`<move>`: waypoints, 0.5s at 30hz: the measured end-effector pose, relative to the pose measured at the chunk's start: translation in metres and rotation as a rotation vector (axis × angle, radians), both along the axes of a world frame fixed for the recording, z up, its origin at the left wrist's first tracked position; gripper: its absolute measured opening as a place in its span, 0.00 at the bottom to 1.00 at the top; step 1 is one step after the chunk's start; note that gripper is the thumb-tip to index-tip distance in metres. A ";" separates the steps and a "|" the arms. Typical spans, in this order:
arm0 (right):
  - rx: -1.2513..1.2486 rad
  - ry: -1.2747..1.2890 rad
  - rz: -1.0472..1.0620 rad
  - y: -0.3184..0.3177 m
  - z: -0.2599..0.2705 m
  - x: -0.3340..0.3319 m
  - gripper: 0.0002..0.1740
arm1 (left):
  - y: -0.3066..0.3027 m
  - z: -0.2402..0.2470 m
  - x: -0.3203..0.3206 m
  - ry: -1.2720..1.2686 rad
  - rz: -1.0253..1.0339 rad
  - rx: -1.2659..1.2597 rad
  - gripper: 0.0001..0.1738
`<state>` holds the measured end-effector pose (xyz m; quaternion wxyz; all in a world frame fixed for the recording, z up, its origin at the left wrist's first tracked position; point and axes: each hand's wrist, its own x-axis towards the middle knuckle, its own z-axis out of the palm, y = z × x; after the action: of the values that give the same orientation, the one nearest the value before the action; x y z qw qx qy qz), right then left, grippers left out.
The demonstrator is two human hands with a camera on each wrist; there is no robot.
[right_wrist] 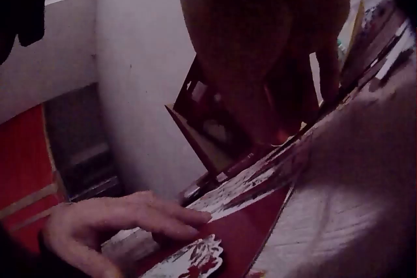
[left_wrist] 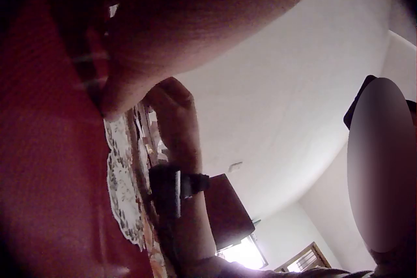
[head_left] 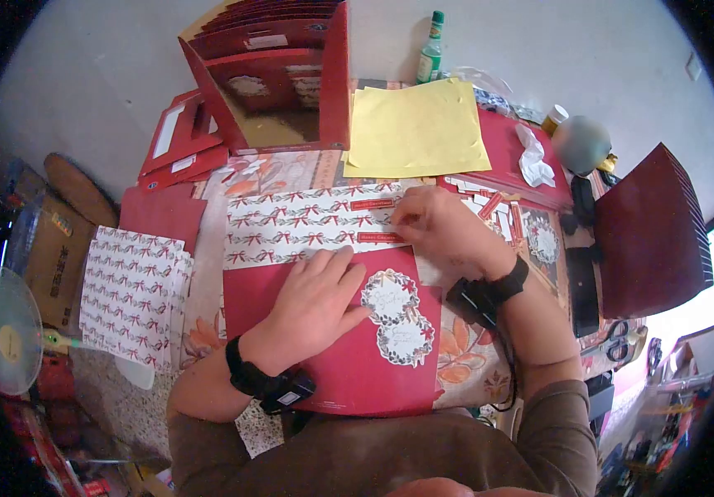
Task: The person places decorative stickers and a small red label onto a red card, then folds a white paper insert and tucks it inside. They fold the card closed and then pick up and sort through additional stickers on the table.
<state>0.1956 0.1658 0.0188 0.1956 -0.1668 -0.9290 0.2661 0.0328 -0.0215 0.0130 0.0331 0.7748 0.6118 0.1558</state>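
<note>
A red folder-like sheet [head_left: 336, 369] lies before me, with a white strip [head_left: 290, 217] of bow-and-garland print along its far part. My left hand [head_left: 311, 306] rests on the red part, fingers extended toward the strip. Beside its thumb sit two wreath-shaped paper cutouts [head_left: 406, 341] with script lettering, one overlapping the other. Two small red labels, an upper one [head_left: 372, 204] and a lower one [head_left: 378, 237], are on the strip's right part. My right hand [head_left: 440, 228] bends its fingers down at their right ends; I cannot tell whether it pinches anything.
Patterned sheets [head_left: 129, 294] are stacked at left. Behind stand a red open-fronted box [head_left: 336, 91] and yellow paper [head_left: 415, 128]. More labels and cutouts [head_left: 543, 240] lie at right, near scissors [head_left: 620, 340] and a dark red box [head_left: 651, 232]. A green bottle [head_left: 430, 58] stands at the wall.
</note>
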 end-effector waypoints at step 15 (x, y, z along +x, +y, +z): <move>0.190 -0.059 0.071 -0.007 -0.009 -0.006 0.07 | 0.001 -0.002 0.000 -0.003 -0.003 0.003 0.30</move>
<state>0.1893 0.1583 0.0099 0.1735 -0.1222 -0.9607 0.1788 0.0328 -0.0210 0.0109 0.0330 0.7755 0.6104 0.1579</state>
